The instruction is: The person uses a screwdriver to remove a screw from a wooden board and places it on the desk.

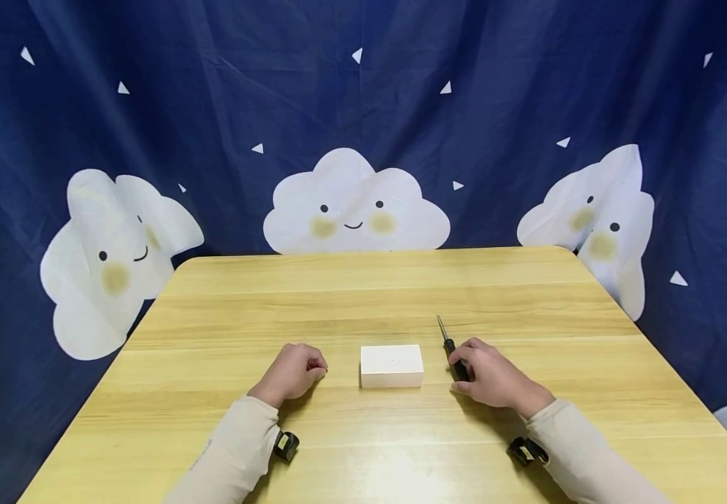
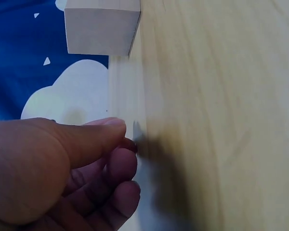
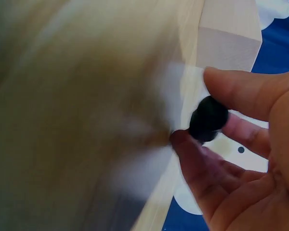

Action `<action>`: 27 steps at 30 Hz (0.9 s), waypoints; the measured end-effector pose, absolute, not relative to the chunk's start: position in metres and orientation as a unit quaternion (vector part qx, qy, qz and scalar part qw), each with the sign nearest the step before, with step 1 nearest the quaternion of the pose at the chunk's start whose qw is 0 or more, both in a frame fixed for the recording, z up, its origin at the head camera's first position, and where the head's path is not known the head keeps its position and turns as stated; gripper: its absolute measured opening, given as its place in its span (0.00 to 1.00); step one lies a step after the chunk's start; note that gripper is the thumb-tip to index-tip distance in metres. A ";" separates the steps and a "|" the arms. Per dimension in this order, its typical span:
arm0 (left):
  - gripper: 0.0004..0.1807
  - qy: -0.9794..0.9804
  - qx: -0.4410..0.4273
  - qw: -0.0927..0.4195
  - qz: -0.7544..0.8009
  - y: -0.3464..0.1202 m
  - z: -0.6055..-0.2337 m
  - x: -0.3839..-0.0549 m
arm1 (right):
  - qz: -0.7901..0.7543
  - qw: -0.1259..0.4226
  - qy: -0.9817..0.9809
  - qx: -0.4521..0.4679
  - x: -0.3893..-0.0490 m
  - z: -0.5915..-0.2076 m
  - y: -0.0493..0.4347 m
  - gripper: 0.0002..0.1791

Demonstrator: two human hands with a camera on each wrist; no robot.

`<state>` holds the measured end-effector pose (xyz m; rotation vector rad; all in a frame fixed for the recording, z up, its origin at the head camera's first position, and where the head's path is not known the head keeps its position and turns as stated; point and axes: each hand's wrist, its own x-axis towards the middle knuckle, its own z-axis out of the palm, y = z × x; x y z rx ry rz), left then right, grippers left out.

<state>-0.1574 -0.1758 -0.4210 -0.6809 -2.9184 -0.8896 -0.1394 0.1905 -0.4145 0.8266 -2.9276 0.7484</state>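
A screwdriver (image 1: 448, 344) with a black handle and thin metal shaft lies on the table, its tip pointing toward the far edge. My right hand (image 1: 489, 371) has its thumb and fingers curled round the handle. In the right wrist view, the round end of the black handle (image 3: 208, 120) shows between thumb and fingers. Left of it sits a white rectangular block (image 1: 391, 366) with a small dark dot on top. My left hand (image 1: 294, 369) rests by the table to the block's left, fingers loosely curled, holding nothing.
The light wooden table (image 1: 350, 294) has rounded far corners. Behind it hangs a dark blue curtain (image 1: 338, 91) printed with white clouds and small triangles. Black camera straps sit on both wrists.
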 end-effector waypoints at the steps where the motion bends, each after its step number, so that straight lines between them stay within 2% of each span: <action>1: 0.07 -0.933 -0.221 0.008 -0.284 -0.176 -0.421 -0.157 | 0.238 0.003 -0.934 0.266 -0.140 -0.414 0.190 0.18; 14: 0.08 -0.930 -0.246 0.004 -0.274 -0.175 -0.419 -0.160 | 0.239 -0.010 -0.934 0.267 -0.142 -0.409 0.191 0.17; 19: 0.03 -0.932 -0.216 -0.015 -0.291 -0.175 -0.420 -0.160 | 0.244 -0.014 -0.932 0.268 -0.144 -0.407 0.193 0.17; 23: 0.03 -0.934 -0.181 0.022 -0.309 -0.181 -0.418 -0.160 | 0.261 0.002 -0.932 0.250 -0.145 -0.405 0.199 0.12; 26: 0.10 -0.937 -0.169 0.084 -0.294 -0.188 -0.415 -0.160 | 0.268 0.046 -0.935 0.228 -0.145 -0.405 0.206 0.04; 27: 0.12 -0.939 -0.162 0.102 -0.285 -0.191 -0.414 -0.160 | 0.264 0.067 -0.936 0.221 -0.145 -0.405 0.208 0.05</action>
